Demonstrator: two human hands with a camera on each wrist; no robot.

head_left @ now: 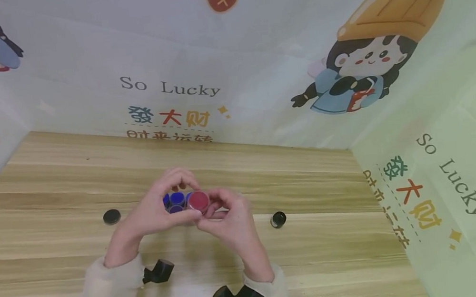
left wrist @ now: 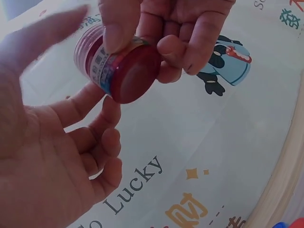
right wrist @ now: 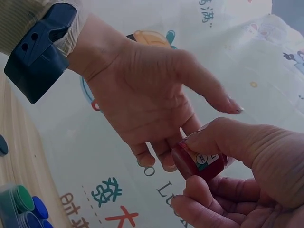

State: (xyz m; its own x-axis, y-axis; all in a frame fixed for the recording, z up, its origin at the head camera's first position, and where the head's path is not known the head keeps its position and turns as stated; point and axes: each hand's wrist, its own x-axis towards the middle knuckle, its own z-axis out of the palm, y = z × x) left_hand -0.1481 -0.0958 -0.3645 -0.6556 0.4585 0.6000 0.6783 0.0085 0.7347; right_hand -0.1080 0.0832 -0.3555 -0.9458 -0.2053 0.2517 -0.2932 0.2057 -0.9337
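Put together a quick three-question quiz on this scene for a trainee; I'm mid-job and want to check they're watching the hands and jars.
1. Which hand pinches the red jar?
A) Left
B) Right
C) Neither

2. True or false: in the head view, both loose round black pieces lie to the left of the hands.

3. Fill in: at the lower left of the right wrist view, one jar top beside the blue tops is ____.

Key:
1. B, the right hand.
2. False: one black piece lies left of the left hand, the other black piece right of the right hand.
3. Green.
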